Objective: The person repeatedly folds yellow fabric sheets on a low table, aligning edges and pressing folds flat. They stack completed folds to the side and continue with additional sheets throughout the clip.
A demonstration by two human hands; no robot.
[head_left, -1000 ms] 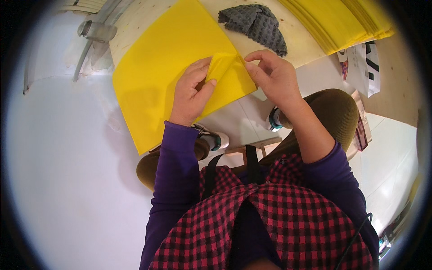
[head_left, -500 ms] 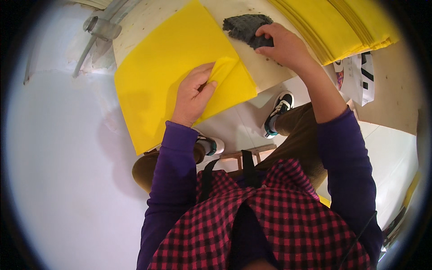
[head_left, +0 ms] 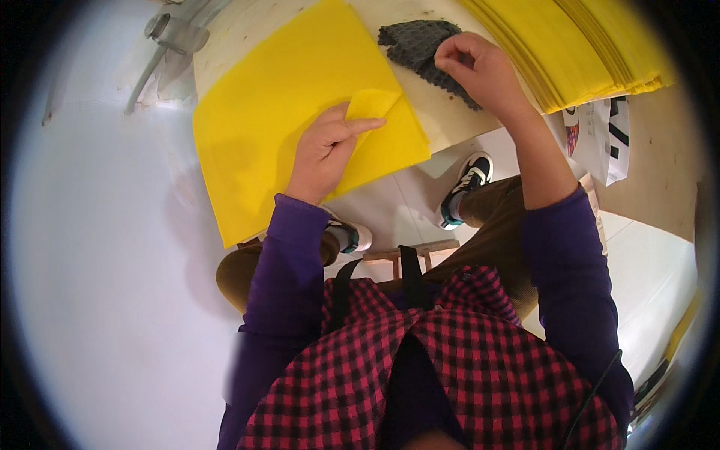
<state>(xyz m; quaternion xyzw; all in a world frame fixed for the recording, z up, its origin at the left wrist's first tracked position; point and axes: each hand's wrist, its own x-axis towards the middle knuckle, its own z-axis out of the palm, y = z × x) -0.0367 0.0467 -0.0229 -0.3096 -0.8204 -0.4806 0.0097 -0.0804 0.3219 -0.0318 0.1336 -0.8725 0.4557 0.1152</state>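
Observation:
A stack of yellow fabric-like sheets [head_left: 262, 97] lies on the wooden table at the left. My left hand [head_left: 322, 154] rests on it near the front edge. A turned-up flap of the top sheet is caught at its fingers, and one digit stretches right across the flap. Beyond the right edge of the stack lies a rumpled dark grey textured cloth [head_left: 416, 45]. Over that cloth's right side is my right hand [head_left: 484, 79], thumb and forefinger pinched together. I cannot make out whether anything is between those fingertips.
Thick layered yellow sheets [head_left: 555, 52] lie at the far right of the table [head_left: 431, 124]. A white printed bag [head_left: 604, 139] hangs below them. A metal pipe fitting [head_left: 176, 34] stands by the wall at the far left. Below are my shoes and a wooden stool bar [head_left: 409, 255].
My right hand has drawn its fingers together and come off the grey cloth, which now lies more spread out. A digit of my left hand has stretched right over the lifted yellow flap.

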